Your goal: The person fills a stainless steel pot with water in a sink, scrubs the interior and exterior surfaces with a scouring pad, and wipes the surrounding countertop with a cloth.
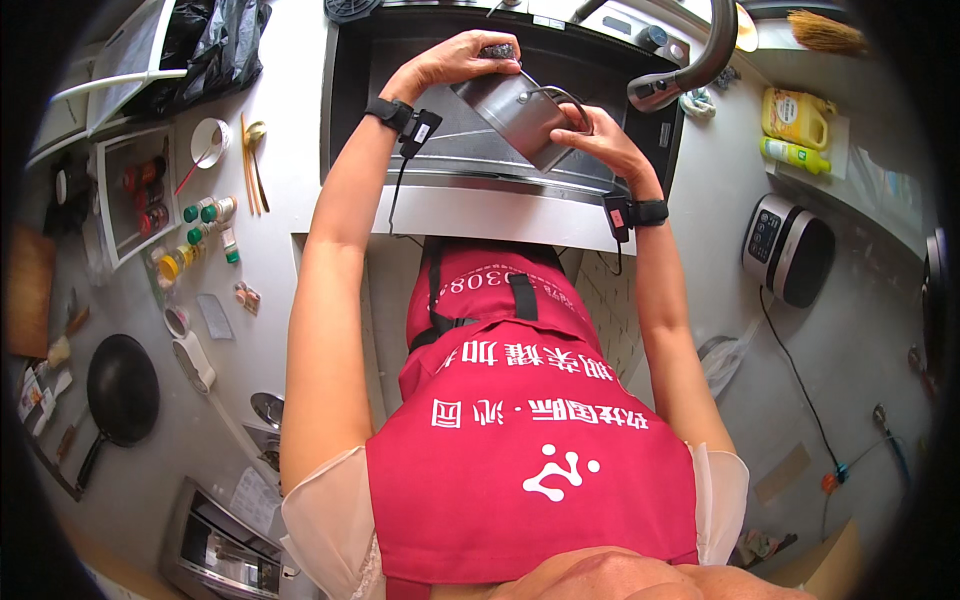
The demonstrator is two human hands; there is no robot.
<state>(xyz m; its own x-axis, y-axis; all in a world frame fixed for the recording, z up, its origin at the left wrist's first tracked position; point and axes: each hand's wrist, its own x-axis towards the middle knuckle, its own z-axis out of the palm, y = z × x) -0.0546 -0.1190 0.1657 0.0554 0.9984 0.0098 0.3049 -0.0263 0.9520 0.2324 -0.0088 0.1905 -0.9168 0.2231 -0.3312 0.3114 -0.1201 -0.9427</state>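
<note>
A stainless steel pot (517, 116) is tilted on its side above the black sink (442, 161). My right hand (604, 139) grips it around its looped metal handle (559, 91) at one end. At the other end, my left hand (461, 58) pinches a metal scouring pad (496, 51) beside the pot's edge. The pot's inside is hidden from this angle. To the right of the pot hangs the grey spray head (651, 91) of a curved black faucet (721, 45), apart from both hands.
Left counter: a white cup (210, 142), chopsticks (246, 161), spice bottles (219, 208) and a black frying pan (124, 390). At right stand a yellow jug (793, 118), a green bottle (795, 154) and a silver-black appliance (789, 250) with a cord. A cloth (697, 103) lies beside the sink.
</note>
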